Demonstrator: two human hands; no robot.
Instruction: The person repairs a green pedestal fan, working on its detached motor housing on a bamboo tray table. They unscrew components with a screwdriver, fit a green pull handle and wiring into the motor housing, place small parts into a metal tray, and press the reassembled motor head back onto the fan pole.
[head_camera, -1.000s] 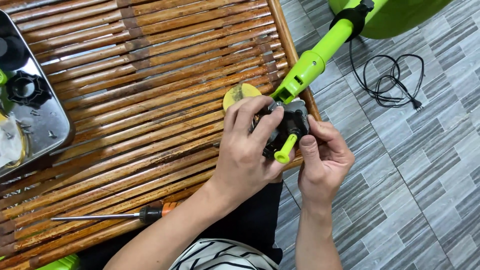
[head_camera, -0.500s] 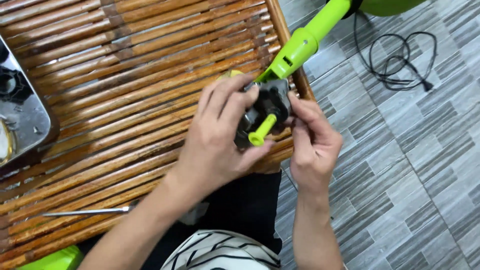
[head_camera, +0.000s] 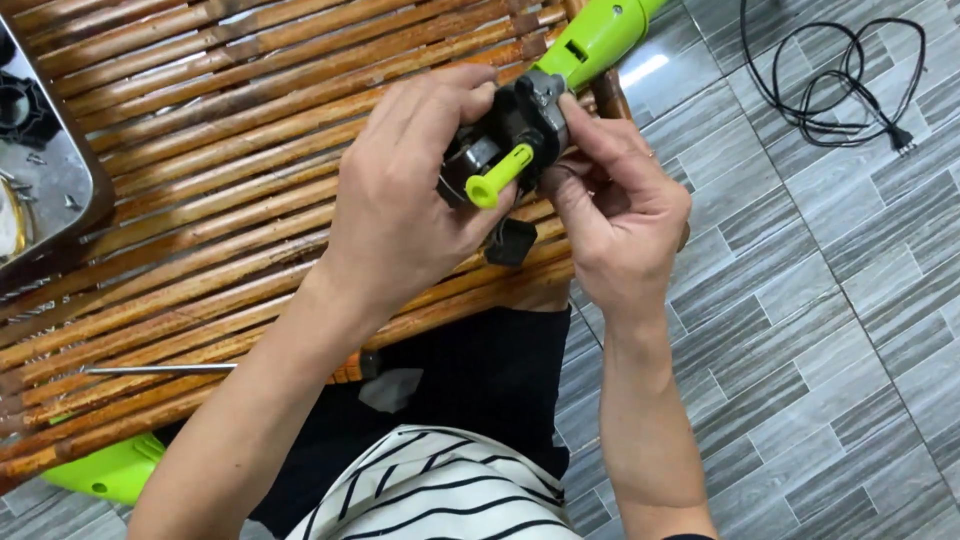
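I am sitting at a slatted bamboo table (head_camera: 200, 150) over grey floor tiles (head_camera: 820, 330). Nearest me are lying one screwdriver (head_camera: 160, 369) and one green cover (head_camera: 105, 470). My left hand (head_camera: 400, 200) and right hand (head_camera: 615, 215) are both clamping fingers around one black motor (head_camera: 505, 150) with a green shaft, over the table's edge. Beyond are lying one metal tray (head_camera: 40, 190), perhaps holding screws, and one black cord (head_camera: 830, 80).
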